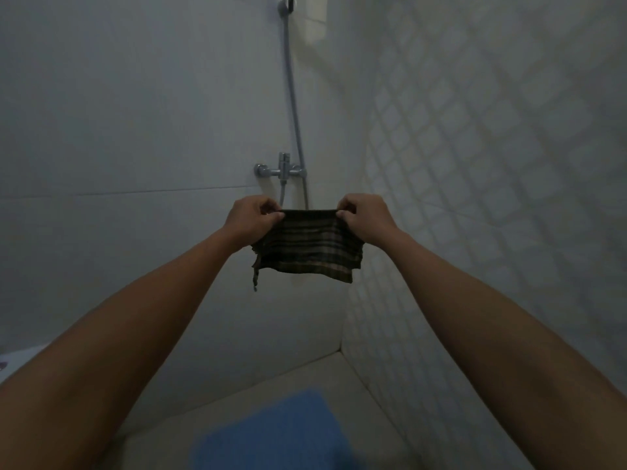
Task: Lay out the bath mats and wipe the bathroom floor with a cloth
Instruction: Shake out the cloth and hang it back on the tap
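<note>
**Plaid cloth held up by both hands, blue mat on floor below**

Head view: both arms stretched out in front, hands raised at about faucet height.

Left hand (252, 217): fingers curled, thumb and forefinger pinching the top left corner of the dark plaid cloth (307, 245). Right hand (364, 217): same pinch on the top right corner. Neither hand is open; both have hold of the cloth and nothing else.

The cloth's top edge runs taut and roughly level between the two sets of fingertips. The rest hangs down below the fingers, folded over by the look of it, with a frayed strand dangling off the lower left corner. It is clear of wall and floor.

Behind and just above the fingers: chrome shower mixer (281, 169) on the wall, its hose (293, 96) climbing to a bracket at the top edge.

Well below the hands: blue bath mat (271, 432) lying flat on the pale floor (346, 385), near the corner. Blurred, texture unclear.

Right of the right hand: wall in small square tiles (492, 164).
</note>
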